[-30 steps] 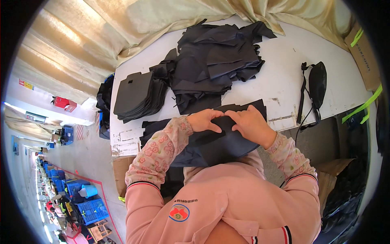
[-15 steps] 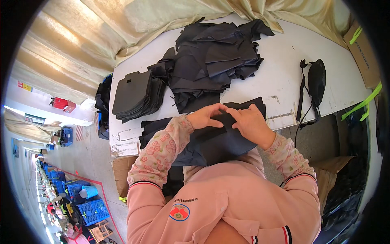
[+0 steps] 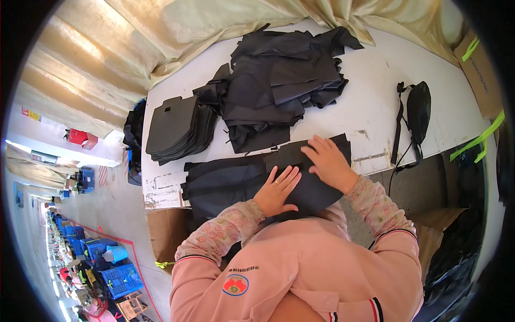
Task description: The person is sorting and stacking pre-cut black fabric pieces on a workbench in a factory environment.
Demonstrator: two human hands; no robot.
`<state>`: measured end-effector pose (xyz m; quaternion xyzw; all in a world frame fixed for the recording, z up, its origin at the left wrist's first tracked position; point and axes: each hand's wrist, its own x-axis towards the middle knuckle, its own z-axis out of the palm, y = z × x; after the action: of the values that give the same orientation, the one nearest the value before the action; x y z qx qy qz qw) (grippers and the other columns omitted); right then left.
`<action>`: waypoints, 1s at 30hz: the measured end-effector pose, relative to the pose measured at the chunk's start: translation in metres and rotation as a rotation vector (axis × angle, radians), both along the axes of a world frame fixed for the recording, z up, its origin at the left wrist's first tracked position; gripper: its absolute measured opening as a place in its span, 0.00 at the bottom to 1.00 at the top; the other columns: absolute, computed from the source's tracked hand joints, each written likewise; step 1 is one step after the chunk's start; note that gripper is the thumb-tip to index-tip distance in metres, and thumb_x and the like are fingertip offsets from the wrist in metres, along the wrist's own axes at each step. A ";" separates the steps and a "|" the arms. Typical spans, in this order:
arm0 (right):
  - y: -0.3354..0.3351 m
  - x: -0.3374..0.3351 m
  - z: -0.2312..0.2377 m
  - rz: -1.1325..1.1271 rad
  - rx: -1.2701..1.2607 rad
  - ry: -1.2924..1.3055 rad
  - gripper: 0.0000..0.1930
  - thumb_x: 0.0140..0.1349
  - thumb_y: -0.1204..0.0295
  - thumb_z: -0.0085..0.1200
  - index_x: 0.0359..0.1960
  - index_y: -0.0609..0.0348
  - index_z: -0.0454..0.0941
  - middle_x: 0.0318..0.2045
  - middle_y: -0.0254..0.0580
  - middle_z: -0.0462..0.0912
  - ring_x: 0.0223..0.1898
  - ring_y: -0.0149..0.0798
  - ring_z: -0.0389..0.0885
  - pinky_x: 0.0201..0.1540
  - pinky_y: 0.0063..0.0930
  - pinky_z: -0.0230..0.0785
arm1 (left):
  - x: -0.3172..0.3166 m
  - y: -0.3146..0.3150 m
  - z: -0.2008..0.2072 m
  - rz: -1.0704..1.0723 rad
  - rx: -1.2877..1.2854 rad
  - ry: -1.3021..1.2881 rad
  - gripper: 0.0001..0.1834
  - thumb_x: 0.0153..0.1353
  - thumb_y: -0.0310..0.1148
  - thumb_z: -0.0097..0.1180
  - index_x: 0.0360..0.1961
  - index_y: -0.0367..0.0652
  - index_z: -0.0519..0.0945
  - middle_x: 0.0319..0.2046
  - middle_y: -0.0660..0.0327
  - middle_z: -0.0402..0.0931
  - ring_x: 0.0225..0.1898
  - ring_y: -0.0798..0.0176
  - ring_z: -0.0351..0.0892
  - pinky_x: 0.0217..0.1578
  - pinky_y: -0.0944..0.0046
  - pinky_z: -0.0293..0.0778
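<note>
Black fabric pieces point(image 3: 225, 182) lie spread at the table's near edge and hang over it toward my lap. My left hand point(image 3: 277, 192) rests flat on this fabric, fingers stretched and a ring on one finger. Farther right, my right hand point(image 3: 328, 163) lies over the fabric's upper part with its fingers extended and apart. Between the hands the cloth has a darker section near its top edge. Behind the fabric sits a large crumpled heap of black cloth point(image 3: 279, 80). To its left stands a stack of dark flat panels point(image 3: 174, 129), the top one with a small slot.
A black pouch with a strap point(image 3: 418, 110) lies on the right of the white table point(image 3: 370, 80). A cardboard box point(image 3: 480, 80) stands at the far right, and another box point(image 3: 167, 231) is below the table's left edge. Beige curtains point(image 3: 188, 32) hang behind. Blue crates point(image 3: 122, 279) stand on the floor at left.
Both hands were together, pinching at the fabric's upper edge. Now they have parted and flattened on it, my left hand lower and nearer. The fabric lies flatter and more spread out.
</note>
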<state>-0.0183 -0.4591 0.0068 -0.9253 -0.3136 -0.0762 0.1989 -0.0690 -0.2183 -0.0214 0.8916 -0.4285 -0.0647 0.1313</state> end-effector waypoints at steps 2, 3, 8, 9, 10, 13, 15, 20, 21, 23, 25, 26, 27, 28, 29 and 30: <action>-0.001 0.005 -0.012 0.060 -0.057 0.022 0.30 0.47 0.70 0.68 0.54 0.57 0.73 0.57 0.50 0.71 0.63 0.54 0.66 0.64 0.42 0.60 | 0.000 -0.001 -0.002 0.004 0.001 -0.002 0.52 0.53 0.61 0.58 0.70 0.37 0.56 0.72 0.50 0.50 0.74 0.49 0.44 0.70 0.39 0.40; -0.001 0.013 -0.011 0.067 -0.062 0.014 0.30 0.47 0.70 0.68 0.54 0.57 0.73 0.57 0.50 0.71 0.63 0.54 0.66 0.64 0.42 0.60 | -0.001 -0.001 -0.003 0.006 0.006 0.002 0.53 0.54 0.62 0.57 0.70 0.37 0.55 0.72 0.50 0.50 0.74 0.49 0.45 0.70 0.38 0.39; -0.002 0.097 -0.014 -0.004 0.131 0.052 0.23 0.49 0.70 0.67 0.48 0.58 0.77 0.57 0.54 0.72 0.64 0.56 0.65 0.64 0.45 0.60 | -0.003 0.001 -0.008 0.004 -0.028 -0.013 0.52 0.54 0.62 0.56 0.70 0.38 0.56 0.72 0.52 0.49 0.74 0.51 0.44 0.70 0.39 0.39; -0.001 0.116 -0.019 -0.038 0.068 -0.052 0.23 0.49 0.68 0.67 0.48 0.59 0.77 0.58 0.53 0.71 0.65 0.56 0.64 0.64 0.48 0.59 | -0.003 0.001 -0.007 0.003 -0.027 -0.029 0.52 0.54 0.62 0.56 0.70 0.38 0.56 0.72 0.52 0.49 0.74 0.51 0.44 0.70 0.39 0.39; 0.001 0.133 -0.020 -0.045 0.067 -0.069 0.23 0.49 0.68 0.67 0.48 0.59 0.77 0.58 0.53 0.71 0.65 0.56 0.64 0.64 0.48 0.59 | -0.004 0.001 -0.007 0.007 -0.026 -0.018 0.52 0.54 0.62 0.57 0.70 0.38 0.56 0.72 0.52 0.49 0.74 0.52 0.44 0.70 0.39 0.39; 0.010 0.168 -0.030 -0.128 -0.163 -0.090 0.22 0.52 0.67 0.65 0.49 0.60 0.77 0.58 0.50 0.71 0.66 0.55 0.61 0.64 0.52 0.58 | -0.004 -0.001 -0.007 0.005 -0.015 -0.022 0.53 0.54 0.62 0.57 0.71 0.39 0.55 0.72 0.52 0.49 0.74 0.52 0.44 0.70 0.39 0.39; 0.018 0.176 -0.033 -0.147 -0.244 -0.010 0.19 0.54 0.66 0.62 0.46 0.62 0.77 0.55 0.47 0.72 0.66 0.52 0.61 0.63 0.54 0.58 | -0.005 -0.003 -0.006 0.006 -0.017 -0.003 0.53 0.54 0.62 0.57 0.71 0.39 0.54 0.73 0.52 0.49 0.74 0.52 0.44 0.70 0.40 0.39; 0.052 0.150 -0.010 -0.020 -0.035 -0.118 0.15 0.54 0.69 0.61 0.42 0.63 0.77 0.45 0.44 0.75 0.53 0.48 0.71 0.55 0.46 0.65 | -0.005 0.000 -0.008 0.022 -0.047 0.048 0.52 0.55 0.62 0.56 0.71 0.40 0.54 0.73 0.51 0.46 0.75 0.50 0.41 0.70 0.40 0.36; 0.057 0.138 -0.005 0.051 0.048 -0.175 0.15 0.54 0.69 0.61 0.42 0.63 0.77 0.44 0.44 0.75 0.51 0.48 0.72 0.53 0.44 0.66 | -0.004 0.000 -0.007 0.020 -0.050 0.047 0.52 0.55 0.62 0.56 0.71 0.40 0.54 0.73 0.51 0.46 0.75 0.50 0.41 0.70 0.40 0.36; 0.071 0.114 0.004 0.129 0.131 -0.226 0.15 0.54 0.69 0.61 0.42 0.63 0.77 0.44 0.45 0.76 0.49 0.48 0.73 0.52 0.41 0.67 | 0.000 0.005 -0.005 0.042 -0.199 0.144 0.46 0.58 0.50 0.62 0.71 0.41 0.55 0.72 0.52 0.50 0.74 0.53 0.47 0.70 0.42 0.43; 0.080 0.091 0.015 0.255 0.278 0.053 0.16 0.57 0.72 0.59 0.46 0.64 0.77 0.47 0.48 0.76 0.52 0.50 0.73 0.55 0.39 0.68 | 0.011 0.009 -0.013 0.184 -0.656 0.432 0.43 0.59 0.43 0.62 0.70 0.42 0.55 0.70 0.54 0.53 0.72 0.54 0.52 0.68 0.45 0.49; 0.084 0.084 0.016 0.309 0.360 0.103 0.17 0.58 0.73 0.58 0.48 0.65 0.76 0.48 0.49 0.75 0.52 0.50 0.74 0.55 0.38 0.68 | 0.018 0.012 -0.017 0.332 -1.108 0.719 0.41 0.60 0.35 0.62 0.70 0.42 0.55 0.67 0.55 0.57 0.70 0.55 0.57 0.67 0.49 0.56; 0.086 0.079 0.018 0.360 0.441 0.156 0.18 0.59 0.73 0.58 0.50 0.65 0.76 0.48 0.50 0.75 0.51 0.51 0.74 0.55 0.36 0.68 | 0.027 0.012 -0.008 0.531 -1.309 0.798 0.42 0.59 0.24 0.61 0.71 0.41 0.52 0.63 0.56 0.60 0.63 0.59 0.65 0.61 0.58 0.65; 0.090 0.071 0.032 0.394 0.517 0.274 0.20 0.60 0.75 0.57 0.55 0.65 0.74 0.50 0.50 0.75 0.52 0.49 0.75 0.56 0.35 0.68 | 0.036 0.016 0.004 0.643 -1.356 0.703 0.42 0.60 0.24 0.60 0.71 0.41 0.50 0.61 0.54 0.60 0.60 0.60 0.67 0.58 0.60 0.68; 0.094 0.063 0.047 0.401 0.515 0.280 0.20 0.60 0.75 0.57 0.55 0.65 0.74 0.50 0.50 0.75 0.52 0.49 0.75 0.56 0.35 0.68 | 0.047 0.020 0.009 0.672 -1.362 0.571 0.41 0.59 0.21 0.59 0.69 0.39 0.50 0.59 0.54 0.63 0.56 0.61 0.70 0.55 0.62 0.70; 0.099 0.057 0.063 0.472 0.617 0.388 0.21 0.60 0.76 0.57 0.56 0.65 0.73 0.49 0.50 0.75 0.52 0.47 0.76 0.56 0.35 0.68 | 0.055 0.026 0.008 0.673 -1.352 0.458 0.37 0.60 0.21 0.58 0.67 0.38 0.54 0.55 0.55 0.67 0.53 0.63 0.72 0.53 0.63 0.71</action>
<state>0.0384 -0.3605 0.0700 -0.7226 -0.4359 0.0564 0.5335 -0.0140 -0.1926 -0.0138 0.6645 -0.0445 0.0710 0.7426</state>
